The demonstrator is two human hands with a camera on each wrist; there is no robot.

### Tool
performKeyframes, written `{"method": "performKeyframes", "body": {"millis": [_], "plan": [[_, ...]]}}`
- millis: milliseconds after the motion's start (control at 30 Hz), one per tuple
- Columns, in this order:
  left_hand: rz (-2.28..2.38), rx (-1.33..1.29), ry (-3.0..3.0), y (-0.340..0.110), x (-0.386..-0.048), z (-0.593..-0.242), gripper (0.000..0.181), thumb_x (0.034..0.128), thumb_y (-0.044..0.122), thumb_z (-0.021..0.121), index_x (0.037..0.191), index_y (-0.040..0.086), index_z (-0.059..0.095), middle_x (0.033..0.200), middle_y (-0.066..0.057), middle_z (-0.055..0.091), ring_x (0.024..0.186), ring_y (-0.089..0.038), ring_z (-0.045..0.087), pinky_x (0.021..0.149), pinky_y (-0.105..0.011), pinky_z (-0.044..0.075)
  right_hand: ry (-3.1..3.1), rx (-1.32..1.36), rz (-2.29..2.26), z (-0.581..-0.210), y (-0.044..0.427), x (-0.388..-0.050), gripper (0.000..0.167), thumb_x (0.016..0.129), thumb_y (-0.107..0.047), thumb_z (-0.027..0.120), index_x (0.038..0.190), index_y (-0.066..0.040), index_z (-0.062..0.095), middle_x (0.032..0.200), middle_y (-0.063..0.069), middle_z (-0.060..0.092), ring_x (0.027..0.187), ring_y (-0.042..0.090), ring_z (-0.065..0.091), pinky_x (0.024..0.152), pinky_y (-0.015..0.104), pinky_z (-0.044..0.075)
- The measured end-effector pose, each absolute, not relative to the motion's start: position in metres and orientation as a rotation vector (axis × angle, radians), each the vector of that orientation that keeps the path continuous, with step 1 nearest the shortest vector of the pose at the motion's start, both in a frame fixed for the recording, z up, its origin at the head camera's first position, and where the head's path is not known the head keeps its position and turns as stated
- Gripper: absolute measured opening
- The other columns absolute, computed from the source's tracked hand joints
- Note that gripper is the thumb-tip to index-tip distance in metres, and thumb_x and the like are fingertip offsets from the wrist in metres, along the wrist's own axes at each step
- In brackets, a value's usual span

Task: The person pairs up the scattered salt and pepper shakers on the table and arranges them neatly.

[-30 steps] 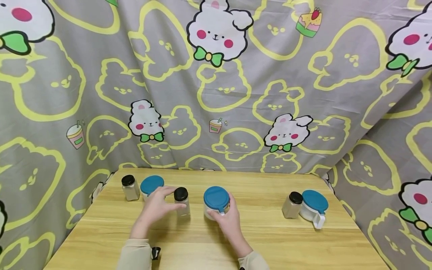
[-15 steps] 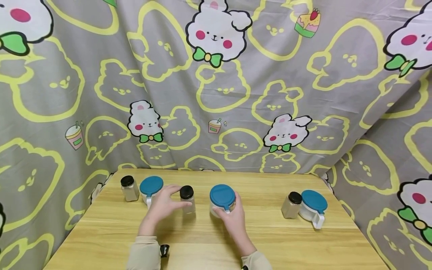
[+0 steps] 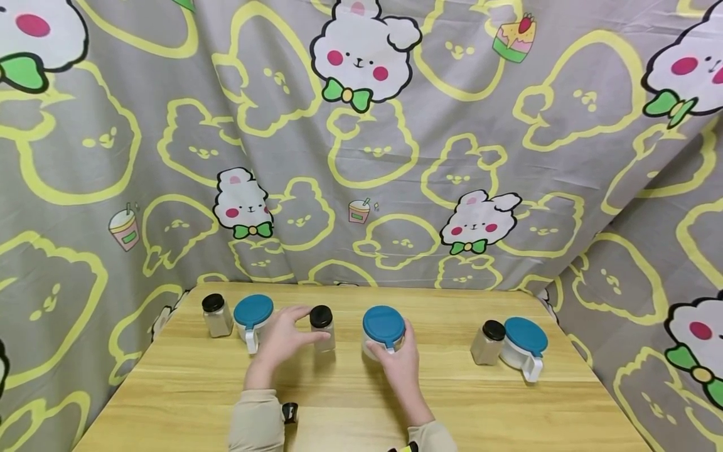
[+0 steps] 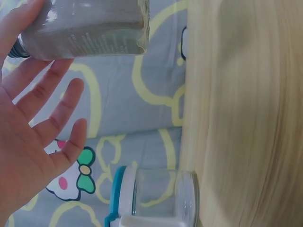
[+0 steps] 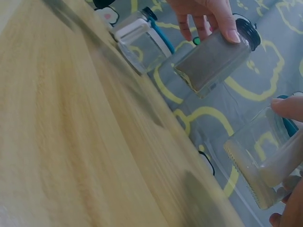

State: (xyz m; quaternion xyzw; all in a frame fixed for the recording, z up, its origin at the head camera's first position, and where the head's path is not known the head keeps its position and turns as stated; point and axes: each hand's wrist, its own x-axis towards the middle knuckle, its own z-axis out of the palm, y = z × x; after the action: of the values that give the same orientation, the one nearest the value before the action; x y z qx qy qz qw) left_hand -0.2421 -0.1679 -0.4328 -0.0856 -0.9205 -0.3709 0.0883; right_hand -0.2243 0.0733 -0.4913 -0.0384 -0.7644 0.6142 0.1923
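In the head view my left hand (image 3: pixel 282 342) pinches a small square glass spice jar (image 3: pixel 324 340) with a black lid between thumb and fingers. The left wrist view shows this spice jar (image 4: pixel 85 30) raised off the table, greyish-brown inside, with the other fingers of the hand (image 4: pixel 38 109) spread below it. My right hand (image 3: pixel 402 370) grips a round clear seasoning pot (image 3: pixel 384 323) with a blue lid. Seen from the right wrist, that pot (image 5: pixel 255 151) is also tilted in the air, thumb on its near side. Its far side is partly hidden by fingers.
At the table's left stand another black-lidded spice jar (image 3: pixel 217 316) and a blue-lidded pot (image 3: pixel 253 311) with a white handle. A similar pair, a spice jar (image 3: pixel 488 343) and a pot (image 3: pixel 525 339), stands at the right. A patterned curtain (image 3: pixel 361 238) hangs behind the wooden table (image 3: pixel 339 408).
Both hands have moved to the right, carrying the spice jar and the blue-lidded pot with them. The jars and pots at either side stay where they were.
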Motion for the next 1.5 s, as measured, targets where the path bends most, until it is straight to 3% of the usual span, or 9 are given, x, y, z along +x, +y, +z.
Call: {"method": "performKeyframes", "body": {"millis": [1500], "plan": [[-1.071,-0.452,-2.661,-0.103,-0.264,-0.451,0.073,0.0677,0.054,0.083,0.122,0.009,0.068,0.125,-0.007,0.066,0.118,-0.030,0.060,0.101,-0.048,0.048,-2.160,-0.230,1.654,-0.498,0.119,-0.229,0.091,0.074,-0.025,0.085,0.146,-0.003,0.035,0.142,0.021,0.048,0.132,0.039,0.044,0.110,0.061,0.032]]}}
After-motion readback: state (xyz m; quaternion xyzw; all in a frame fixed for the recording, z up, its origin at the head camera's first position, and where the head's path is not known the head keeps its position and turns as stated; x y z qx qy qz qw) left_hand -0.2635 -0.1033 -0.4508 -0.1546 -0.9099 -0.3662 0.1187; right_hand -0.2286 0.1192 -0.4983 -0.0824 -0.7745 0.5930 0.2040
